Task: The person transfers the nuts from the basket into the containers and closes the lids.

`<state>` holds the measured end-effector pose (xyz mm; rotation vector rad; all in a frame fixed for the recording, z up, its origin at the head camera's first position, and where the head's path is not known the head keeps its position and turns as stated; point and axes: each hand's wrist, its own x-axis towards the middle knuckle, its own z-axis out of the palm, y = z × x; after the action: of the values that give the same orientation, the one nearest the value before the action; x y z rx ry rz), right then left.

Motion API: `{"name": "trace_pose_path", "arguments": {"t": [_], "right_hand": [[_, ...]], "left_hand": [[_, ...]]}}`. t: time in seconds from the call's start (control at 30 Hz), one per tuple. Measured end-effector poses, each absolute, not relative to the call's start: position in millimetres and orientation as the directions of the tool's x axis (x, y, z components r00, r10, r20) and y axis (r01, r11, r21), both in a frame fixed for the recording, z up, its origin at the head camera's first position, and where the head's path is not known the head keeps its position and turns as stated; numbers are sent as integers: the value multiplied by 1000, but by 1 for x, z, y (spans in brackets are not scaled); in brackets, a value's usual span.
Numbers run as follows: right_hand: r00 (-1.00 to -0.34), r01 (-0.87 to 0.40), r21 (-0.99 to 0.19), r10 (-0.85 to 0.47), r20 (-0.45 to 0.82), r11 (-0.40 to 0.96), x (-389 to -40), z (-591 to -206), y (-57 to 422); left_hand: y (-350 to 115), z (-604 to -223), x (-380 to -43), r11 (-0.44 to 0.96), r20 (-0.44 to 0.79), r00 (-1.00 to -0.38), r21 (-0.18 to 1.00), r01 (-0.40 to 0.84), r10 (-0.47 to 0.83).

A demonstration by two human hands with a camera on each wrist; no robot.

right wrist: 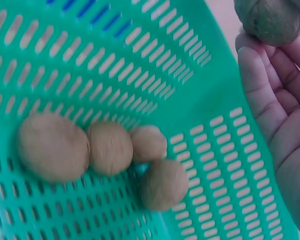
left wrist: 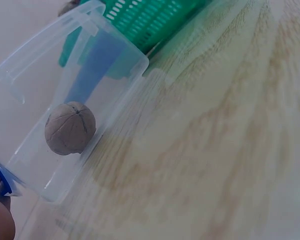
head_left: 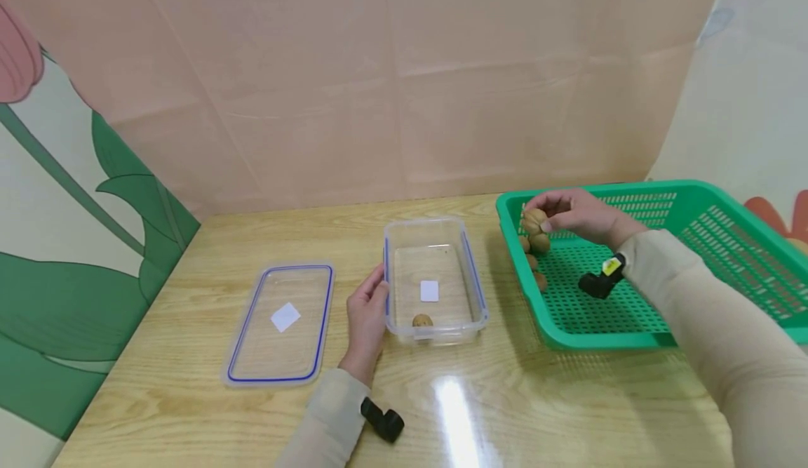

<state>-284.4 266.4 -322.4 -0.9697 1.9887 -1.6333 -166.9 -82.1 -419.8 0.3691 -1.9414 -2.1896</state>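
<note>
My right hand (head_left: 577, 214) pinches a walnut (head_left: 534, 220) between thumb and fingers over the left end of the green basket (head_left: 546, 336). In the right wrist view that walnut (right wrist: 272, 21) is partly cut off at the top right. Several more walnuts (right wrist: 110, 148) lie together in the basket against its wall. My left hand (head_left: 368, 317) rests against the left side of a clear plastic container (head_left: 435, 328). One walnut (left wrist: 70, 128) sits inside the container at its near end. In the left wrist view only a bit of the left hand shows, beside a blue strip.
A clear lid (head_left: 280, 324) with a blue seal and a white square label lies flat on the wooden table (head_left: 404, 398), left of the container. Another white label (head_left: 429, 290) is seen at the container's base. A pinkish sheet (head_left: 391, 89) covers the wall behind.
</note>
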Motion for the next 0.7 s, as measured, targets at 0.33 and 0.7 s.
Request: {"name": "trace_pose_path", "arguments": {"t": [0.33,0.7], "right_hand": [[-650,-301,-951,-715,257,-69,-275,-310,237],[-575,-298,-939,-753,321,-172,-273,-306,207]], "left_hand": [[-82,-422,-168,-115,-56,-947,993,-20,-318],[-80,-421,-166,-134,-52,-945,991,-9,-323]]}}
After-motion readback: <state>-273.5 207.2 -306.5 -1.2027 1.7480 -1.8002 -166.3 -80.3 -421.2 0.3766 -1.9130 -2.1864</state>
